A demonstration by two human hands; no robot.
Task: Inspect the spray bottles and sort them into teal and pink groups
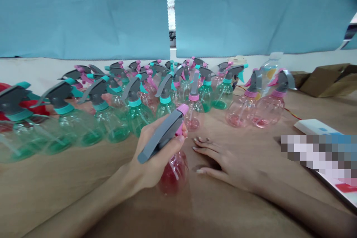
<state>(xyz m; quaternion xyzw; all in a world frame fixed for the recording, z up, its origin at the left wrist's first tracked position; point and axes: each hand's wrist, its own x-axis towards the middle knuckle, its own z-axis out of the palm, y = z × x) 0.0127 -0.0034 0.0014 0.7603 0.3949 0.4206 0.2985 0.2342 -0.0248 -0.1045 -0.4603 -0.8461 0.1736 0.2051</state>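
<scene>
My left hand [153, 160] grips a pink-tinted plastic spray bottle [174, 174] around its grey trigger head, tilting it over the table. Its pink collar shows above my fingers, and my hand hides the neck. My right hand [225, 161] lies palm down on the brown table covering [83, 163], fingers slightly apart and holding nothing. Its fingertips are close to the held bottle. Just beyond my hands stands another pink spray bottle [193, 113]. Several green spray bottles with teal collars [138, 119] crowd the table to the left, and several pink ones [242, 109] stand to the right.
A blue curtain [83, 15] hangs behind the table. Cardboard pieces [325, 81] lie at the far right, with a clear plastic bottle [269, 70] behind the pink bottles. A thin red wire [290, 113] runs nearby. A white printed box [315, 128] sits at the right, partly blurred.
</scene>
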